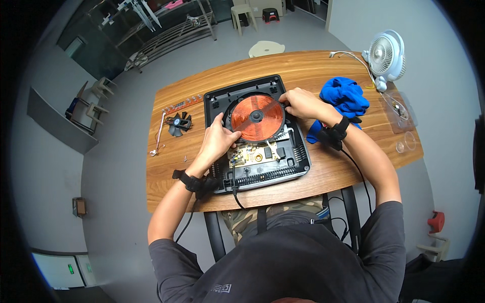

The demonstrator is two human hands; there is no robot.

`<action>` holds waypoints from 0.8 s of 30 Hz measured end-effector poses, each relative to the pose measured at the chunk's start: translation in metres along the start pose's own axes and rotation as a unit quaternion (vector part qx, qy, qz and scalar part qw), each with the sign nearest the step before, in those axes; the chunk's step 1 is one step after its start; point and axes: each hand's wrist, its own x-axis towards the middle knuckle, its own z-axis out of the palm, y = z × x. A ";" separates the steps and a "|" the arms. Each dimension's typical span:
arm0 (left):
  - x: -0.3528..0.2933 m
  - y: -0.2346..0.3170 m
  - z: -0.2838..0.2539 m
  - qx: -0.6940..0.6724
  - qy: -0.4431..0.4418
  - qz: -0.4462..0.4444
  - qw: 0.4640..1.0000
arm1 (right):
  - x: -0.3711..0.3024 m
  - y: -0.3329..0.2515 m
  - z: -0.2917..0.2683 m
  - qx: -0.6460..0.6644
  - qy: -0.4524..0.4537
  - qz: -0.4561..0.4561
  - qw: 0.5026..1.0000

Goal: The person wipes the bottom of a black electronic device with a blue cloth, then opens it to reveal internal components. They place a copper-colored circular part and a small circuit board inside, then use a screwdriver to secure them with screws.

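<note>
An opened induction cooker housing (214, 106) lies on the wooden table in front of me, black and roughly square. Inside it sits a round copper coil (252, 126) with a dark hub and dark spokes. My left hand (217, 140) grips the coil's lower-left rim between thumb and fingers. At the upper-right rim, my right hand (305, 104) has its fingers closed on the coil's edge; its fingertips are partly hidden. A yellowish circuit board (247, 157) with its components shows below the coil. A black cord (235, 191) leaves the housing's near edge.
Left of the housing are a small black cooling fan (179, 124) and an orange strip board (183, 105) with a white cable. To the right lie a blue cloth (343, 96), a clear tray (399, 107) and a clear ring (409, 141). A white desk fan (385, 58) stands at the far-right corner.
</note>
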 end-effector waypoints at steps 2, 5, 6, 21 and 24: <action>0.001 -0.008 -0.001 -0.008 -0.005 -0.015 1.000 | -0.003 -0.008 -0.007 0.008 -0.027 0.017 0.999; 0.003 -0.025 -0.003 -0.065 -0.027 -0.019 0.997 | -0.001 -0.004 0.000 0.065 -0.013 -0.015 0.998; 0.002 -0.030 -0.004 -0.092 -0.037 -0.018 0.995 | -0.002 -0.001 0.001 0.093 -0.012 -0.012 0.996; -0.024 -0.029 -0.025 -0.128 -0.150 -0.055 0.979 | -0.012 -0.042 -0.010 0.125 -0.017 -0.010 0.992; -0.023 -0.044 -0.018 -0.110 -0.116 -0.034 0.987 | -0.011 -0.043 -0.012 0.117 -0.035 -0.011 0.992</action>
